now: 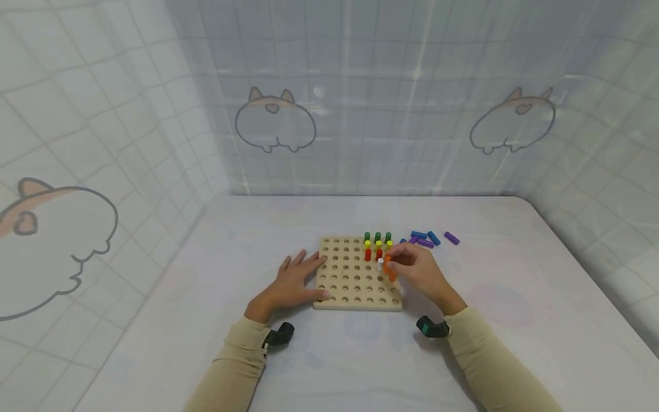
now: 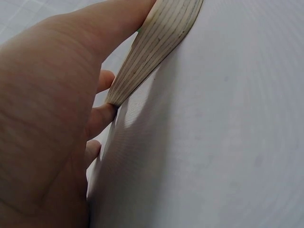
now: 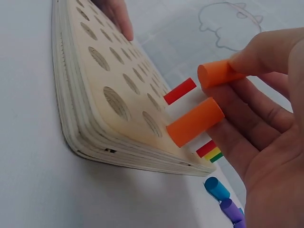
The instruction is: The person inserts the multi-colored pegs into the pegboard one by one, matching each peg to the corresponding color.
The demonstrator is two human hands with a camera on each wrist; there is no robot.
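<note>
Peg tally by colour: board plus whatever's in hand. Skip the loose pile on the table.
Green pegs: 3
Yellow pegs: 3
Red pegs: 2
Orange pegs: 2, one standing in the board, one pinched by the right hand
Total: 10. The hand may hide more.

Pegboard (image 1: 350,274): pale wood, striped ply edge. Pegs standing at its 1 o'clock corner: green row (image 1: 377,236), yellow (image 1: 368,244), red (image 1: 368,254). One white peg (image 1: 380,264). Two orange pegs (image 3: 194,121) by the right hand (image 1: 419,272). Loose pegs at 2 o'clock: blue (image 1: 433,237), purple (image 1: 451,238). Sleeves (image 1: 494,366) beige. Tabletop (image 1: 515,309) white; the backdrop (image 1: 360,97) has a pale grid with outlined cat cartoons.
</note>
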